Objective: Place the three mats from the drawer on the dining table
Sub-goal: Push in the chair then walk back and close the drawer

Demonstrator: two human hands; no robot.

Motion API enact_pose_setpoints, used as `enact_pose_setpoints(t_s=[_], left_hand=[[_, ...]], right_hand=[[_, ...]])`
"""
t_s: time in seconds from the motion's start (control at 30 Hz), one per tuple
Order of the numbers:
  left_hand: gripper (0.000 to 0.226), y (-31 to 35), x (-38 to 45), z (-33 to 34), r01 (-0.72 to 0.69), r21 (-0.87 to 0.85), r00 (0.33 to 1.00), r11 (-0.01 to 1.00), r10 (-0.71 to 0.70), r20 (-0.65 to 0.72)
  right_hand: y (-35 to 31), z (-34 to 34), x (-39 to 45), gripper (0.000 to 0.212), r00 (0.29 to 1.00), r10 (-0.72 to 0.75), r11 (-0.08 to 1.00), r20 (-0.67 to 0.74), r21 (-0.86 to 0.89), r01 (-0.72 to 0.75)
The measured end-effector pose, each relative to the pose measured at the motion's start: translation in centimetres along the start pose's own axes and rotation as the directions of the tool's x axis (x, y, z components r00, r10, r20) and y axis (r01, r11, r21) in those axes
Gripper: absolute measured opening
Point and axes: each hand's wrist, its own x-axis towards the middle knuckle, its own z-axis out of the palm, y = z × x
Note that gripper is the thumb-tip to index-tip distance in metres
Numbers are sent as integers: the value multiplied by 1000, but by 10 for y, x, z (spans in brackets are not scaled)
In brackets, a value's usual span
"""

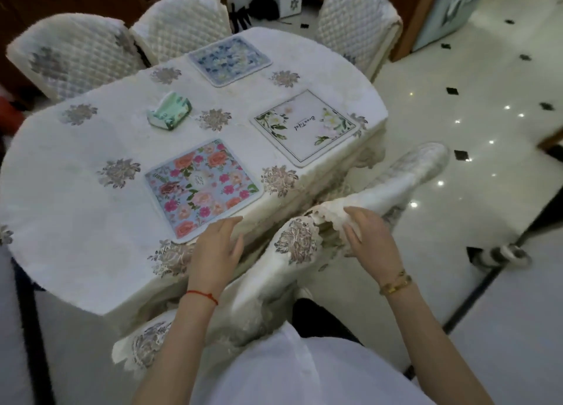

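Observation:
Three mats lie flat on the dining table, which is covered by a white embroidered tablecloth. A blue mat with pink flowers is nearest me. A white mat with green leaves and lettering sits to its right. A pale blue patterned mat lies at the far side. My left hand rests on the table's near edge, fingers curled over the cloth there. My right hand grips the lace hem of the hanging tablecloth, lifted beside the table. No drawer is visible.
A green and white tissue pack lies near the table's middle. Three quilted white chairs stand along the far side, and another white chair is at my right. Glossy tiled floor spreads to the right.

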Motion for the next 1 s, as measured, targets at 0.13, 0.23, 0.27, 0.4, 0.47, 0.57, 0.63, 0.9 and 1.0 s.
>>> enact_pose_setpoints(t_s=[0.13,0.23,0.27,0.4,0.47,0.57,0.63,0.9,1.0], left_hand=[[30,31,6,9,-159,-26,983,987,160,86],[30,60,10,25,-245,-73,960,967,253,124],[31,71,10,31,-261,-88,953,961,271,135],[30,119,10,64,-363,-107,907,926,377,185],[30,146,13,85,-419,-125,871,899,437,226],[30,194,21,122,-477,-150,822,866,500,271],[31,232,24,143,-484,-182,809,856,517,279],[28,359,47,210,-483,-245,807,841,536,248],[31,382,61,235,-454,-215,817,865,500,288]], right_hand=[[15,-27,-55,30,984,138,990,-109,-6,-139],[35,-39,-91,31,957,252,966,-144,-16,-257],[43,-42,-103,32,945,286,956,-156,-23,-293],[79,-54,-148,32,894,406,910,-188,-4,-414],[101,-61,-166,33,866,459,885,-199,24,-464],[141,-77,-183,33,821,529,846,-213,54,-531],[170,-95,-189,33,808,543,835,-228,51,-547],[288,-189,-176,32,774,565,816,-285,54,-576],[322,-200,-168,33,771,573,813,-278,71,-578]])
